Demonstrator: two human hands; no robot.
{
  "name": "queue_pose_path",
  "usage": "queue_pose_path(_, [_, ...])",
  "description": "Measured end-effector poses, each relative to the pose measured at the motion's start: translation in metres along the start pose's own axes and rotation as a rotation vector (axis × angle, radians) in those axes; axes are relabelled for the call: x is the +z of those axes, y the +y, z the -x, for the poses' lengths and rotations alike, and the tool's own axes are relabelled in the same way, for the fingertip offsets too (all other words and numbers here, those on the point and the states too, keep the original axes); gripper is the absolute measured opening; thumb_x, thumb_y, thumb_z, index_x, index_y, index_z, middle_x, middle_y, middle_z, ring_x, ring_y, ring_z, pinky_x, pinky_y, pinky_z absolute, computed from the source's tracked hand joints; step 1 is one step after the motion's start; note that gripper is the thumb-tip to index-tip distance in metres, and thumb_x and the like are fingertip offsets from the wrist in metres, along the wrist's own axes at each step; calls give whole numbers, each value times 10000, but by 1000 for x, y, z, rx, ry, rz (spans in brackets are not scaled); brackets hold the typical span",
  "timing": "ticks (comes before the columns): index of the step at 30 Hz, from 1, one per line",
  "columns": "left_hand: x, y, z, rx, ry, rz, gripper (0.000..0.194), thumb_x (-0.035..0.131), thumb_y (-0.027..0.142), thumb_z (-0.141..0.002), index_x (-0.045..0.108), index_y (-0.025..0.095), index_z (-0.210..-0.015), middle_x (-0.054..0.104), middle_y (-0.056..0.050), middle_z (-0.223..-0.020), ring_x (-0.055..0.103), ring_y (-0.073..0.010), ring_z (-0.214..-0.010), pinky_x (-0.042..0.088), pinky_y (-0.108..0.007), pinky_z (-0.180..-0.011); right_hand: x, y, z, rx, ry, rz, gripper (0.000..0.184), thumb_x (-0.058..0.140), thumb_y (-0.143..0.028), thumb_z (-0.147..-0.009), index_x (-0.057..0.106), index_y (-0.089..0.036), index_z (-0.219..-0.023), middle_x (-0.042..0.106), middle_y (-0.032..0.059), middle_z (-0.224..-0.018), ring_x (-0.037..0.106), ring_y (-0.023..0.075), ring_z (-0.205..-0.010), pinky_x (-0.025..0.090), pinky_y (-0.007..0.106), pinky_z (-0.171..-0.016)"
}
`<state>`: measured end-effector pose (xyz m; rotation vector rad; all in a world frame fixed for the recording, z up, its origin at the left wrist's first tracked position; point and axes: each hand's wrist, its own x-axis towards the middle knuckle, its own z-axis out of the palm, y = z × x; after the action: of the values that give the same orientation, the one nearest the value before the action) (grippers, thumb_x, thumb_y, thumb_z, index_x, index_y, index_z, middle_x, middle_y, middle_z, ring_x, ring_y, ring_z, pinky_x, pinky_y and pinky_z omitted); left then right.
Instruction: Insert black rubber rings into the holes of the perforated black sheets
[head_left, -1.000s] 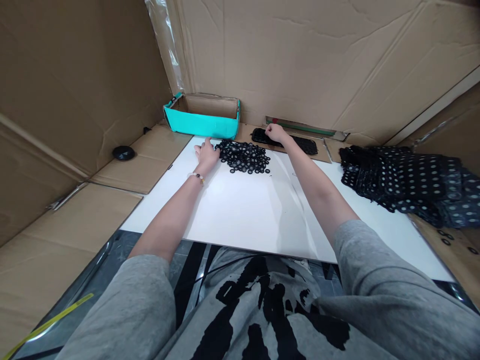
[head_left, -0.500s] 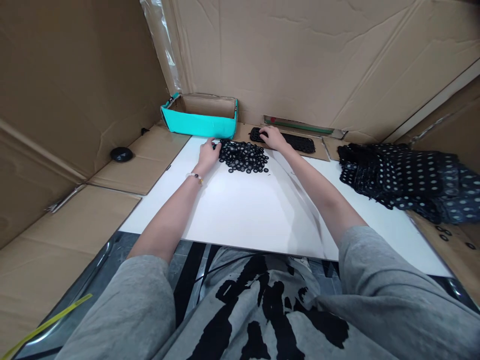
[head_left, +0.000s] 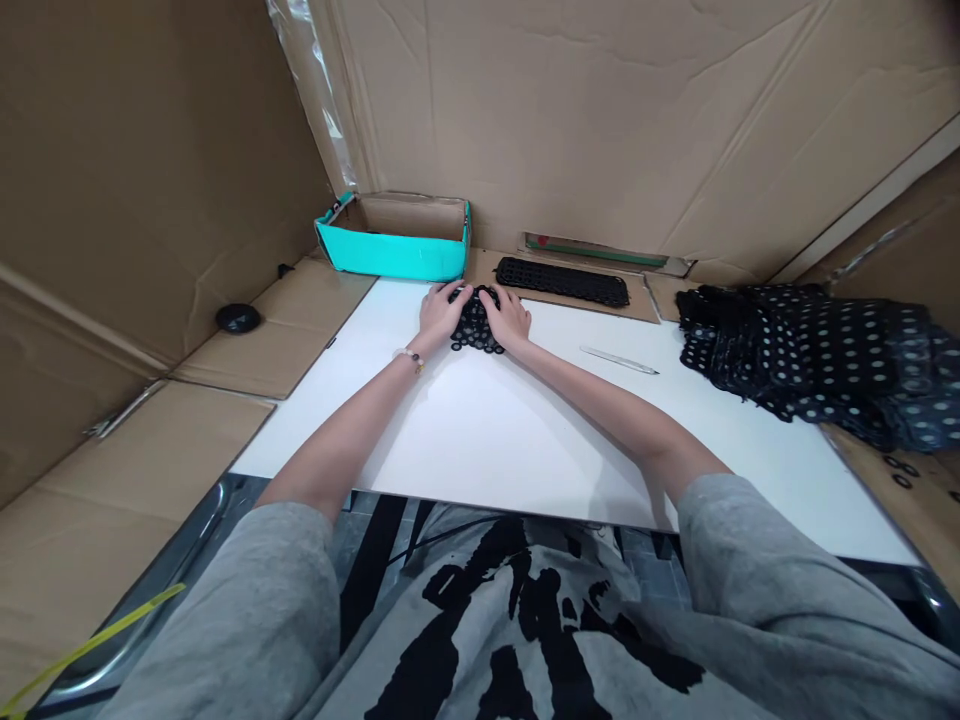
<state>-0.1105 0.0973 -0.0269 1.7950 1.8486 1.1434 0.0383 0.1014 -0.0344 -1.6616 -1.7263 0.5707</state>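
A heap of small black rings [head_left: 475, 328] lies near the back of the white board. My left hand [head_left: 441, 312] cups the heap from its left side, fingers curled over the far edge and thumb on top. From the other side my right hand [head_left: 511, 318] presses in the same way, its thumb close to the left one. Part of the heap is hidden under both hands. Behind my right hand a long black strip full of holes [head_left: 562, 281] lies flat on the cardboard, touched by neither hand.
An open turquoise-sided box [head_left: 394, 257] stands behind my left hand. A thin silvery pen-like stick [head_left: 619, 360] lies on the white board [head_left: 480, 430]. At right is a stack of black dotted sheets [head_left: 817, 345], with several loose rings [head_left: 902, 481] nearby. A black disc [head_left: 238, 318] sits at left.
My right hand has left the black strip and come to the heap's right side. The spread rings are now squeezed into a narrower heap. The silvery stick has come into view.
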Motion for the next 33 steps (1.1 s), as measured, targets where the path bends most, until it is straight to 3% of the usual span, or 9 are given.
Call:
queue_pose_path(5, [8,14,6,-77,81,32,346,561,401,-991,805,221,-1157,652,-112,-1410,509,-285,-1424,341,-387,-1228,4,-14,1,33,43,-82,417,407,-501,-1015,691,-309,-1252,596,71,-1471,523,285,-1391,329,478,-1208])
queue_pose_path(12, [14,11,1,-197,228,457,233,576,277,-918,767,246,-1049,775,-42,-1187,692,-227,-1167,482,-340,-1092,23,-41,-5,-19,128,-328,307,412,-358,-954,689,-233,-996,711,98,-1205,636,225,-1176,447,317,-1083])
queue_pose_path(18, [16,25,4,-199,283,550,168,609,248,-838,747,262,-932,791,-40,-1079,711,-247,-1121,516,-372,-1057,28,-34,-4,30,158,-525,285,379,-339,-893,646,-245,-920,719,112,-1133,637,250,-1136,484,375,-1066])
queue_pose_path(22, [13,38,9,-177,253,531,181,608,252,-834,754,293,-931,787,-32,-1088,718,-255,-1099,532,-400,-1050,25,-28,-1,29,178,-623,318,378,-380,-878,654,-234,-940,715,139,-1118,639,268,-1114,507,405,-1046])
queue_pose_path(27, [2,54,4,-103,260,530,188,600,249,-850,751,303,-948,783,-18,-1067,722,-247,-1087,552,-387,-1042,13,-33,-5,-59,179,-489,469,299,-385,-928,701,-240,-1119,705,129,-1209,630,274,-1192,494,402,-1052])
queue_pose_path(30, [-13,66,-18,-49,291,519,174,595,247,-871,743,265,-961,779,-19,-1071,717,-235,-1094,548,-358,-1049,6,-48,-28,-140,190,-470,517,276,-380,-959,698,-231,-1219,700,114,-1244,629,282,-1211,492,403,-1055])
queue_pose_path(33, [-34,72,-64,-15,323,389,229,537,272,-936,740,240,-1038,766,-10,-1130,696,-232,-1157,530,-362,-1067,9,-76,-76,-209,170,-459,566,233,-392,-995,660,-222,-1324,686,97,-1286,600,305,-1267,474,433,-1072])
